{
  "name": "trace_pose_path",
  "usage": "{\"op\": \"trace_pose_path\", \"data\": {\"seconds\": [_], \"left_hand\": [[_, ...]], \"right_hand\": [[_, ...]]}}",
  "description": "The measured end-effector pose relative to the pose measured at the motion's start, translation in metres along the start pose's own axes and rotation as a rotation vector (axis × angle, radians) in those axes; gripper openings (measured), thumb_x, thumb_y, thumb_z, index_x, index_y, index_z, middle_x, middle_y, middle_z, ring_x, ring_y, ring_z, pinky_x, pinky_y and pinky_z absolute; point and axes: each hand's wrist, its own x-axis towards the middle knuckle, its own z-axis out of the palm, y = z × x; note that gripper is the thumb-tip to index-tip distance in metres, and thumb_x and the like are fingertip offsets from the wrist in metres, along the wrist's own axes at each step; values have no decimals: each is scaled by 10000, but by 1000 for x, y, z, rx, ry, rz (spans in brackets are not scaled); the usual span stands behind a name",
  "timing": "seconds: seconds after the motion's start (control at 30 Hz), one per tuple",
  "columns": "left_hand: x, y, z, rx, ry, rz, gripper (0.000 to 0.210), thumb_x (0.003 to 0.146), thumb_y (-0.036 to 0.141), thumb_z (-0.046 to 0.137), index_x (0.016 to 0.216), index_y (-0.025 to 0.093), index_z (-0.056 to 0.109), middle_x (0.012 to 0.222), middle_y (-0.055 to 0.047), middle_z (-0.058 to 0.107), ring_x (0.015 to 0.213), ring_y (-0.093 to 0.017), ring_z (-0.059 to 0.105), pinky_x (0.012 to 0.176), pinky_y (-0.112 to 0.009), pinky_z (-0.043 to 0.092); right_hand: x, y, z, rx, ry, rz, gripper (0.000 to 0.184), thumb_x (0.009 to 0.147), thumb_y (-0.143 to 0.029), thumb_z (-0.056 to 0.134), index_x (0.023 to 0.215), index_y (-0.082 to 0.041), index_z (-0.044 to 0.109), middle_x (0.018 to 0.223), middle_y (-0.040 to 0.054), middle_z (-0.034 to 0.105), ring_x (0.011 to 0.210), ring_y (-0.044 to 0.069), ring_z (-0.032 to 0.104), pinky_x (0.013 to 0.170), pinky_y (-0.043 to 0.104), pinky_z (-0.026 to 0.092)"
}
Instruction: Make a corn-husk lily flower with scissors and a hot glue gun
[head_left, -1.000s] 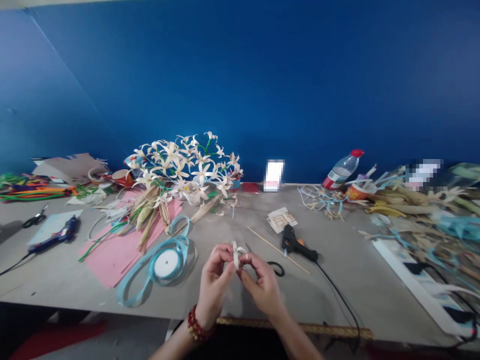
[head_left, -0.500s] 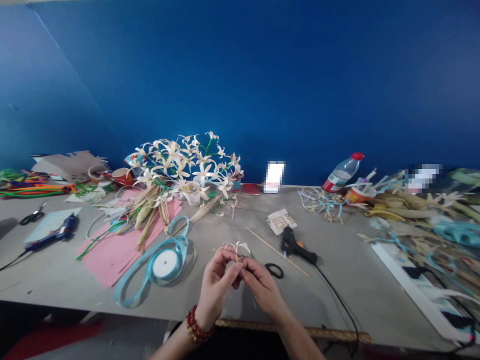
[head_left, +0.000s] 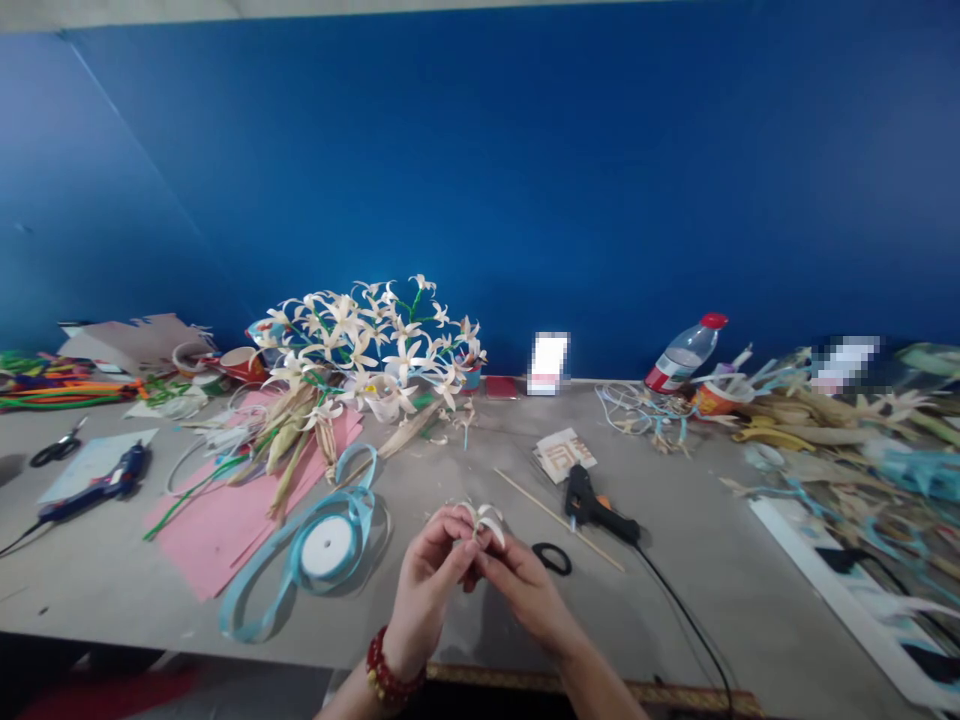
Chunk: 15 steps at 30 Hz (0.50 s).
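Both hands meet low in the middle of the view, above the grey table. Between the fingertips is a small cream-white flower (head_left: 491, 522), its curling petals pointing up and away from me. My left hand (head_left: 442, 565), with a red bead bracelet at the wrist, pinches it from the left. From the right, my right hand (head_left: 521, 585) closes thumb and fingers on its base. The lower part of the flower is hidden by the fingers. A black ring-shaped handle (head_left: 553, 558) lies just right of my right hand, and a thin wooden stick (head_left: 555, 517) lies beyond it.
A black glue gun (head_left: 600, 505) with a cord lies to the right. Left are a blue ribbon spool (head_left: 326, 548), pink paper (head_left: 202, 550) and a blue glue gun (head_left: 112, 480). White flowers (head_left: 405, 360) stand behind. A bottle (head_left: 682, 355) and power strip (head_left: 840, 595) are right.
The view has tilted slightly up, so the table items sit lower in the picture. My hands keep their pinch on the flower, whose petals appear turned a little to the right.
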Motion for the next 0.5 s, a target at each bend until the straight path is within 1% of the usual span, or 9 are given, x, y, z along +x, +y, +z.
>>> {"op": "trace_pose_path", "data": {"seconds": [0.03, 0.1, 0.17, 0.2, 0.27, 0.37, 0.43, 0.5], "left_hand": [[1, 1, -4, 25, 15, 22, 182, 836, 327, 712, 767, 165, 666, 939, -53, 573, 675, -118, 540, 564, -225, 463], [5, 2, -15, 92, 74, 67, 164, 812, 313, 738, 765, 169, 675, 926, -58, 595, 805, -169, 592, 718, -269, 511], [8, 3, -28, 150, 146, 96, 155, 782, 299, 768, 771, 172, 680, 916, -59, 614, 919, -202, 604, 859, -300, 494], [10, 4, -34, 162, 176, 103, 155, 773, 297, 776, 779, 174, 681, 912, -56, 620, 942, -206, 603, 894, -305, 481], [13, 5, -45, 162, 216, 112, 162, 762, 300, 785, 791, 179, 681, 910, -51, 628, 944, -200, 601, 901, -297, 473], [14, 7, -57, 147, 250, 131, 180, 741, 304, 801, 799, 179, 686, 920, -52, 633, 948, -206, 601, 893, -302, 472], [13, 9, -61, 148, 235, 128, 183, 737, 304, 804, 791, 172, 689, 902, -55, 630, 932, -212, 602, 886, -314, 470], [13, 13, -63, 147, 194, 96, 183, 742, 307, 799, 777, 165, 689, 871, -59, 620, 914, -219, 601, 869, -325, 470]], "right_hand": [[0, 1, -2, -45, 0, -6, 303, 901, -502, 605, 888, -202, 645, 779, 11, 617, 711, 160, 599, 708, 287, 506], [1, 2, -9, -166, 7, -11, 300, 914, -490, 585, 954, -204, 664, 840, 31, 659, 748, 172, 623, 726, 295, 515], [4, 0, -20, -318, 35, -19, 294, 924, -473, 566, 979, -203, 668, 874, 44, 692, 783, 185, 640, 726, 295, 516], [7, -2, -26, -405, 50, -21, 283, 927, -461, 561, 970, -202, 669, 869, 43, 702, 792, 189, 646, 724, 292, 514], [17, -9, -39, -595, 65, -28, 255, 929, -430, 555, 940, -202, 669, 838, 29, 710, 785, 190, 652, 701, 279, 505], [44, -20, -55, -899, 67, -68, 215, 943, -354, 521, 916, -204, 673, 828, 13, 715, 769, 177, 652, 691, 262, 482], [69, -22, -61, -985, 79, -89, 172, 921, -302, 541, 902, -203, 681, 829, 17, 718, 768, 181, 648, 702, 271, 465], [95, -19, -62, -1029, 80, -101, 135, 892, -260, 565, 888, -208, 690, 810, 19, 720, 746, 185, 645, 695, 276, 452]]}}
